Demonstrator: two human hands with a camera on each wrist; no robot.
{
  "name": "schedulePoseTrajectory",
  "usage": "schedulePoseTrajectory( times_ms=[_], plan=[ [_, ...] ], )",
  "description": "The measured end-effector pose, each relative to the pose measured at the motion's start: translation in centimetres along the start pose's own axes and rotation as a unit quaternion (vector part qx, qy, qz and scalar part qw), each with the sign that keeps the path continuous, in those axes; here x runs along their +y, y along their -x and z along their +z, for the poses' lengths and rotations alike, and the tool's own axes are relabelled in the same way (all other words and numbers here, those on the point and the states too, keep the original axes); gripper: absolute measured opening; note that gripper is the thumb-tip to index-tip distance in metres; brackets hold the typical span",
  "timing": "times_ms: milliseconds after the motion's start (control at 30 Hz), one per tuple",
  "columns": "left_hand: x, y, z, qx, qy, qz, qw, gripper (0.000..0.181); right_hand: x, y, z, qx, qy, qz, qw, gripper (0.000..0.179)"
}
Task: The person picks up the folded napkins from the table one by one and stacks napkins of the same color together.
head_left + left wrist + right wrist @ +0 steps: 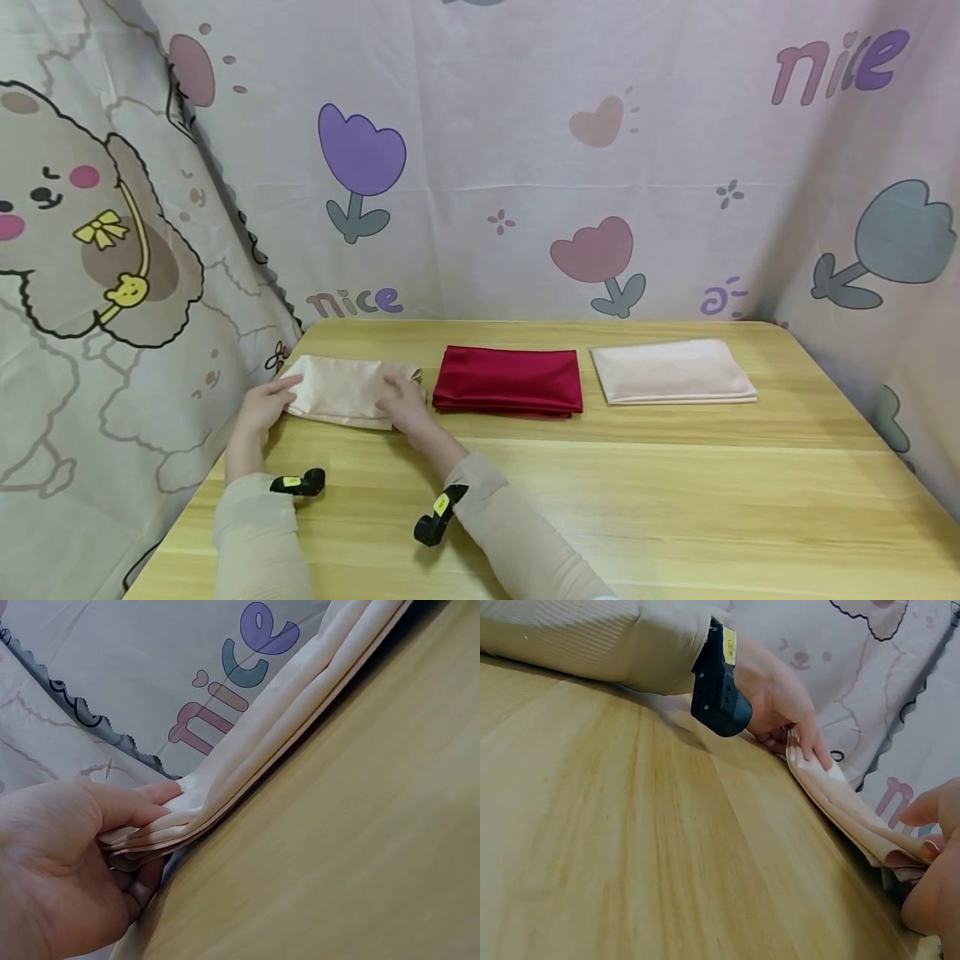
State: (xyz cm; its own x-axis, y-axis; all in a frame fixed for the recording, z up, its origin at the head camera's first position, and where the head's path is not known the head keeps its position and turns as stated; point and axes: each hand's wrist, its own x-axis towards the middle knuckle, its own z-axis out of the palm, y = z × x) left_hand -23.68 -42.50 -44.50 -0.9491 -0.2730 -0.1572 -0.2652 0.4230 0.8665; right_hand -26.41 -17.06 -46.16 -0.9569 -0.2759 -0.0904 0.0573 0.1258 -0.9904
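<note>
A folded cream satin cloth [337, 390] is at the far left of the table, held at both ends. My left hand [261, 410] pinches its left end, and the left wrist view shows the stacked layers [157, 834] between fingers and thumb. At the opposite end, my right hand [408, 410] grips the cloth; in the right wrist view the folds bunch up beside that hand [936, 874]. Along its near side the cloth's edge sits close over the table, with a dark shadow under it. Part of the right hand's grip is hidden behind the fabric.
To the right of the cream cloth lies a folded dark red cloth [507, 381], then a folded pale pink cloth [672, 372]. All rest on a wooden table [675, 500]. Printed curtains [480, 167] hang behind and at the sides. Black wrist cameras [300, 482] jut from both sleeves.
</note>
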Motion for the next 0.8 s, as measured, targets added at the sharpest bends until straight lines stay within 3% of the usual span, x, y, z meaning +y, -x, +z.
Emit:
schedulePoseTrajectory(
  times_ms=[467, 800],
  plan=[
    [-0.1, -0.1, -0.1, 0.034, 0.003, -0.011, 0.9993, 0.051, 0.1, -0.1, -0.5, -0.020, -0.045, -0.014, 0.9987, 0.050],
    [0.4, 0.2, -0.1, 0.037, 0.007, -0.012, 0.9992, 0.053, -0.3, 0.0, -1.0, -0.006, -0.016, -0.027, 0.9995, 0.046]
  ],
)
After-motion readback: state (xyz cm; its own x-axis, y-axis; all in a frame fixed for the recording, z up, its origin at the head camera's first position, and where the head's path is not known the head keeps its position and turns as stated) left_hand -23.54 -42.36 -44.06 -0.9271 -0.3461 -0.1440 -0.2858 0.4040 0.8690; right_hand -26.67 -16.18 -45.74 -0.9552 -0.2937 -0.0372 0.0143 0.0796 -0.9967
